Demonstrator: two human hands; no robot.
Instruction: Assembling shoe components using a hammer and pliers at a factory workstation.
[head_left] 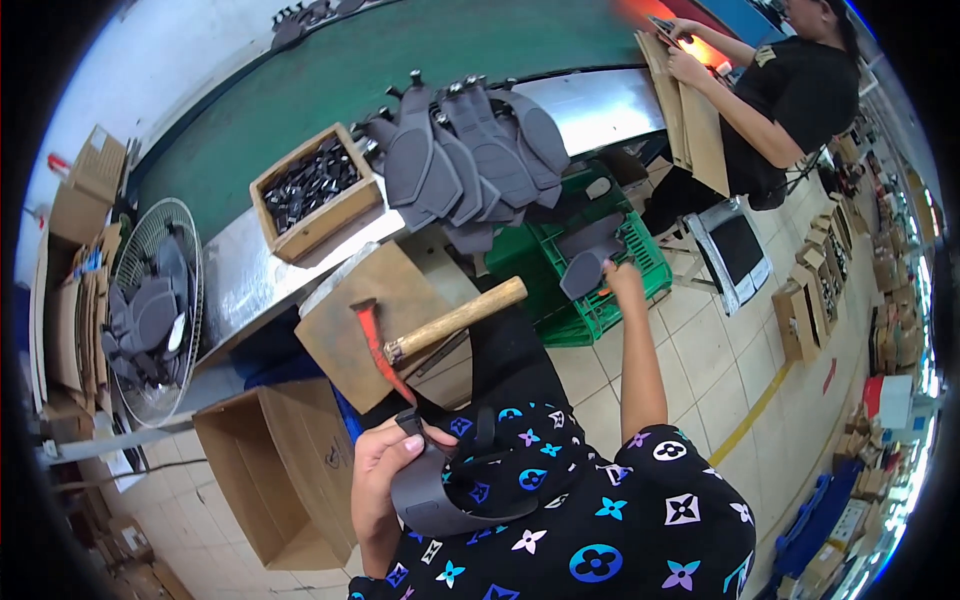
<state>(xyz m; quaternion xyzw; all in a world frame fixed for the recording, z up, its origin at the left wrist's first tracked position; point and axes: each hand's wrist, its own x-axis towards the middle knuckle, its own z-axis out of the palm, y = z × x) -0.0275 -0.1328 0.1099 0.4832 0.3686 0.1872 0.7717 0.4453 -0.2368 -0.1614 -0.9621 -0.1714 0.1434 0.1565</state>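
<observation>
My left hand [385,455] is closed on a dark grey, flexible moulded strap piece [435,495], which bends in a loop in front of my shirt. A black clip sits at its upper end, by my thumb. My right hand [624,278] reaches out to the green plastic crate [650,262], its fingers closed on the edge of a grey moulded pad [590,262]. Between my hands, a hammer [460,318] with a red head and wooden handle lies on a brown board [345,320]. The red head ends close above my left hand.
A wooden box [320,240] of small black clips and a pile of grey pads [475,160] rest on the bench. Left stands a wire basket [192,290] of pads; below, a cardboard box [285,470]. A co-worker [800,90] handles cardboard at the upper right.
</observation>
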